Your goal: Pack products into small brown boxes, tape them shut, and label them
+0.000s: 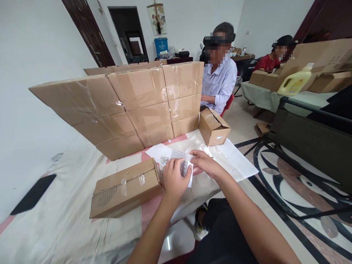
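Observation:
My left hand (176, 179) and my right hand (205, 163) meet over a white sticker sheet (181, 161) printed with small grey labels. Both hands pinch the sheet near the table's front edge, fingers curled on it. A sealed cardboard box (125, 189) with clear tape lies just left of my left hand. More white paper sheets (233, 157) spread under and to the right of my right hand.
A wall of stacked taped cartons (132, 106) stands at the back of the cloth-covered table (55, 220). A small box (214, 128) sits at the right end. A dark phone (33, 194) lies far left. Two seated people are behind; a yellow jug (295, 82) stands on another table.

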The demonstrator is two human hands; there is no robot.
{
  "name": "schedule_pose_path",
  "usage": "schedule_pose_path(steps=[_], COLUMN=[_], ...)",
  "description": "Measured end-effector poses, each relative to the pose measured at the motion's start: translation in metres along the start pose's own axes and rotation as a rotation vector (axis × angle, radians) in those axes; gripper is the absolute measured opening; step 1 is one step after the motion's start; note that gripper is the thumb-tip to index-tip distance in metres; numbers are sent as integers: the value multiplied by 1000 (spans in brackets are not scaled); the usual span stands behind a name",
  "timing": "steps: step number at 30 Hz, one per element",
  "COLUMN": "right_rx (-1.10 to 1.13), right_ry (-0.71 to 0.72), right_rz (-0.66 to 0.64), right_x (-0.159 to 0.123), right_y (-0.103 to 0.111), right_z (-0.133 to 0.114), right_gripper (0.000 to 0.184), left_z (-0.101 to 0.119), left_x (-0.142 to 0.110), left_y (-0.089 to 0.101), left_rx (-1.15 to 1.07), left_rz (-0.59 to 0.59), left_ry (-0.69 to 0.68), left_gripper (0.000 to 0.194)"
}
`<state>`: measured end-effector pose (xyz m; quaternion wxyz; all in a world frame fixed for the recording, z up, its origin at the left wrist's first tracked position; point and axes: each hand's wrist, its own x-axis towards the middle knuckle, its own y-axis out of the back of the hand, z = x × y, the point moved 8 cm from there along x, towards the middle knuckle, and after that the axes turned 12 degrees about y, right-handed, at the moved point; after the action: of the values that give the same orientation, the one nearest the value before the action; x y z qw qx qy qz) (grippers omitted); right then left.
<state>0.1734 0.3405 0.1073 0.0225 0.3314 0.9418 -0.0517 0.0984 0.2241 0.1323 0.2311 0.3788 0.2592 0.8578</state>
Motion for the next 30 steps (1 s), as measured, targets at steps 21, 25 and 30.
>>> schedule_pose_path(steps=[21,25,30], right_rx=[-212,-212,-226], right_ry=[410,433,465], right_rz=[-184,-203,-198], right_x=[2,2,3], right_y=[-16,-17,-14], right_z=[-36,-37,-38], right_gripper=[8,8,9], left_z=[-7,-8,-13], left_x=[7,8,6], left_y=[4,2,-1], left_rx=[-133,-120,-95], left_rz=[-181,-191,-143], left_ry=[33,48,101], left_gripper=[22,26,28])
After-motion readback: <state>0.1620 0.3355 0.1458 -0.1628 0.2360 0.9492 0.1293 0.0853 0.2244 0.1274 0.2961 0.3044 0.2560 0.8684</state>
